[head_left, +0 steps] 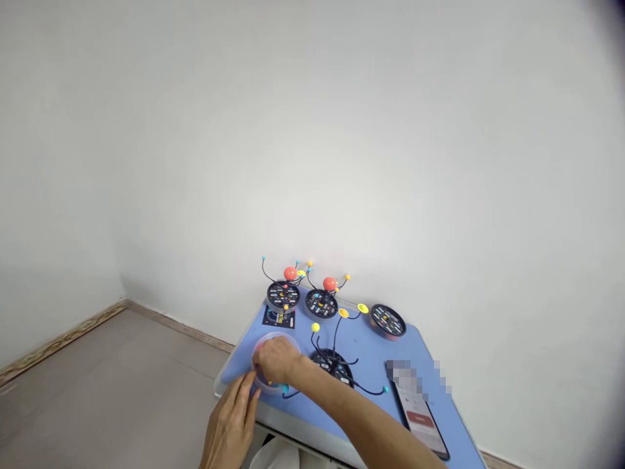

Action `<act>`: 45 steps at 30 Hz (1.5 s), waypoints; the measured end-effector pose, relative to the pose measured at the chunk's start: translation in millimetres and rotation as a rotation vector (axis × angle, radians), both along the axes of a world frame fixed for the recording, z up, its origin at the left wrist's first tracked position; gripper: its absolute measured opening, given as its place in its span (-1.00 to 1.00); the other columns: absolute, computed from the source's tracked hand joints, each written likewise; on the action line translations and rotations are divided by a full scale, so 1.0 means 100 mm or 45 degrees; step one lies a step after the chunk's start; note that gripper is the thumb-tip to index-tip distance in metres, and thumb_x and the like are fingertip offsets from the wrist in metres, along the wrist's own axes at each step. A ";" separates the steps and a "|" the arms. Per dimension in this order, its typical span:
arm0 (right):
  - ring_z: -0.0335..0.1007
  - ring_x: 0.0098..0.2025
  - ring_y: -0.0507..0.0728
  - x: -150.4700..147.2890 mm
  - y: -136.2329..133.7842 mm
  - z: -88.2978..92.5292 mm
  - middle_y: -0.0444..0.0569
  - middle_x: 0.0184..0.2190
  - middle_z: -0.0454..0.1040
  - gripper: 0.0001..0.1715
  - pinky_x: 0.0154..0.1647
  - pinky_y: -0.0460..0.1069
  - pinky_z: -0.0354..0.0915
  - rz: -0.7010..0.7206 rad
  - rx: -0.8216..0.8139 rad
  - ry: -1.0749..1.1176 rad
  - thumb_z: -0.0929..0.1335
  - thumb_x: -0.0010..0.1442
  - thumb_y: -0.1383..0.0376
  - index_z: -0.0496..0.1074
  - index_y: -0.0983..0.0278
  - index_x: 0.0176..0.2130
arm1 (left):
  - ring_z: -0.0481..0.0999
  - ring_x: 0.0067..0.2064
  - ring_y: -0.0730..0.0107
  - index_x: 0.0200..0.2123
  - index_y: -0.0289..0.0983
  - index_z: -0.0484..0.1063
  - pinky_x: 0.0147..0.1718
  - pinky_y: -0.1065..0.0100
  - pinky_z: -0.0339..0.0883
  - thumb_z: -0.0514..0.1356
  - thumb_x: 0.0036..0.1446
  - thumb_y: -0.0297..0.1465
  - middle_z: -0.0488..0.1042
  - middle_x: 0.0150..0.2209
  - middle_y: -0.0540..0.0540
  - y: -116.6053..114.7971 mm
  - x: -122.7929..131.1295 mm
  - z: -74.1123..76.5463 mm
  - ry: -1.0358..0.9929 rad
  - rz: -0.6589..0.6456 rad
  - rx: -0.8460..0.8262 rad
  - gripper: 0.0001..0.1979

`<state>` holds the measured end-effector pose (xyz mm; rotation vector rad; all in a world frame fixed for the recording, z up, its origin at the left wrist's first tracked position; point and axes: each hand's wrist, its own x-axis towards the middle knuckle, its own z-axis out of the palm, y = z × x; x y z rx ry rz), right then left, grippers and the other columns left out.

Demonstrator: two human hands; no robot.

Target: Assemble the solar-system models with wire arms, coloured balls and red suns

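A clear round plastic case on the blue bench is gripped from above by the right hand, fingers curled over its rim. The left hand is held open just beside it. A black disc with wire arms lies near; the writing on a phone is too small to read.

Your right forearm lies across the near part of the blue table — that's your first obstacle. A strip of blue runs between the wired black disc and the phone, then the far row of black discs and their wires stands in your way — the white wall closes it behind.
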<state>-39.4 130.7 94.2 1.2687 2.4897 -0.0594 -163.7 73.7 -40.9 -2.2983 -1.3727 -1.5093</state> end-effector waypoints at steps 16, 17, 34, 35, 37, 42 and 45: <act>0.52 -0.19 0.14 0.26 0.02 0.31 -0.01 -0.23 0.58 -0.84 -0.24 0.03 0.40 -0.199 0.161 0.298 0.35 0.29 0.31 0.50 0.34 -0.16 | 0.63 -0.15 0.19 0.05 -0.27 0.39 -0.28 0.28 0.53 -0.06 0.40 -0.21 0.59 -0.12 -0.21 0.02 -0.02 0.04 0.070 -0.026 0.021 -0.63; 0.52 -0.19 0.15 0.28 -0.01 0.35 0.02 -0.23 0.59 -0.83 -0.27 0.01 0.36 -0.207 0.182 0.349 0.33 0.27 0.36 0.51 0.34 -0.16 | 0.63 -0.15 0.19 0.05 -0.27 0.39 -0.27 0.29 0.53 -0.05 0.40 -0.23 0.58 -0.12 -0.21 0.02 -0.02 0.05 0.076 -0.037 0.022 -0.64; 0.44 -0.35 0.08 0.26 -0.30 0.43 -0.01 -0.37 0.61 -0.93 -0.44 -0.08 0.06 -0.251 0.272 0.839 0.39 0.20 0.36 0.50 0.30 -0.34 | 0.62 -0.19 0.23 0.08 -0.26 0.40 -0.36 0.36 0.50 -0.07 0.40 -0.28 0.55 -0.15 -0.20 0.04 -0.06 0.01 0.185 -0.040 0.074 -0.64; 0.44 -0.35 0.08 0.27 -0.30 0.44 -0.01 -0.37 0.60 -0.94 -0.44 -0.08 0.07 -0.256 0.278 0.852 0.38 0.19 0.38 0.49 0.30 -0.34 | 0.62 -0.19 0.23 0.08 -0.25 0.40 -0.36 0.36 0.50 -0.07 0.41 -0.27 0.55 -0.14 -0.20 0.04 -0.06 0.01 0.186 -0.038 0.071 -0.64; 0.44 -0.35 0.07 0.27 -0.30 0.44 -0.02 -0.38 0.60 -0.92 -0.43 -0.09 0.09 -0.252 0.284 0.876 0.36 0.15 0.44 0.49 0.31 -0.33 | 0.62 -0.19 0.23 0.09 -0.24 0.40 -0.37 0.37 0.50 -0.07 0.40 -0.27 0.56 -0.13 -0.20 0.04 -0.06 0.01 0.186 -0.037 0.070 -0.64; 0.44 -0.31 0.11 0.22 -0.29 0.42 0.01 -0.37 0.60 -0.82 -0.39 -0.08 0.14 -0.223 0.273 0.912 0.34 0.10 0.48 0.51 0.32 -0.27 | 0.61 -0.18 0.22 0.09 -0.26 0.38 -0.34 0.36 0.49 -0.06 0.40 -0.30 0.56 -0.14 -0.20 0.06 -0.08 0.00 0.191 -0.053 0.082 -0.66; 0.43 -0.31 0.10 0.19 -0.29 0.41 0.00 -0.36 0.58 -0.80 -0.37 -0.08 0.15 -0.203 0.258 0.928 0.32 0.10 0.49 0.51 0.32 -0.28 | 0.61 -0.19 0.21 0.09 -0.26 0.37 -0.36 0.35 0.49 -0.07 0.40 -0.31 0.55 -0.14 -0.21 0.06 -0.07 -0.01 0.194 -0.041 0.083 -0.66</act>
